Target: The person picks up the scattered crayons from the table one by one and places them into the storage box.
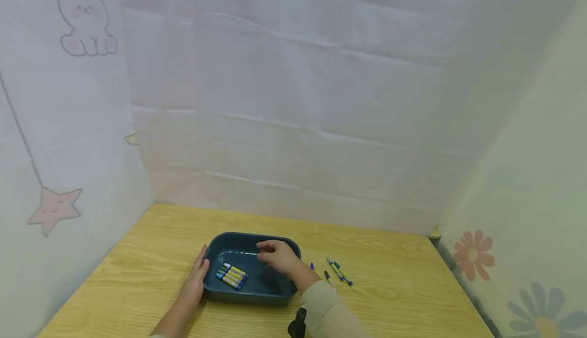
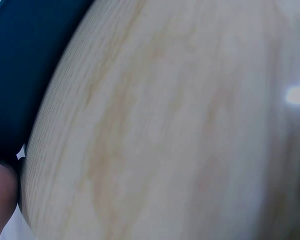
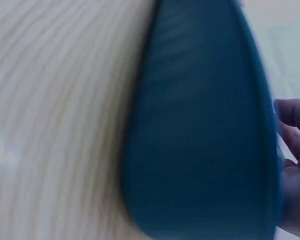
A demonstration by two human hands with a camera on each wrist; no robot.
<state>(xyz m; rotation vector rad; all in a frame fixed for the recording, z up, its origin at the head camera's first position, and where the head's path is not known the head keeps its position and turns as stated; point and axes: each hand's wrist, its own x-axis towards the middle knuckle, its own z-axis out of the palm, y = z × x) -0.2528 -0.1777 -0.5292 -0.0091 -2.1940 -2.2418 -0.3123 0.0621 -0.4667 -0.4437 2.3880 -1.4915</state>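
Note:
A dark blue rectangular dish stands on the wooden table. Several crayons with yellow wrappers and blue ends lie side by side in its left part. My left hand rests against the dish's left side, its fingers fairly straight along the wall. In the left wrist view, a fingertip shows beside the dish wall. Over the dish's right part is my right hand, fingers loosely bent, nothing visible between them. The right wrist view shows the dish's outer wall and part of that hand beyond the rim.
More crayons lie loose on the table to the right of the dish, one partly behind the right forearm. A pale sheet hangs behind the table, with printed panels on both sides.

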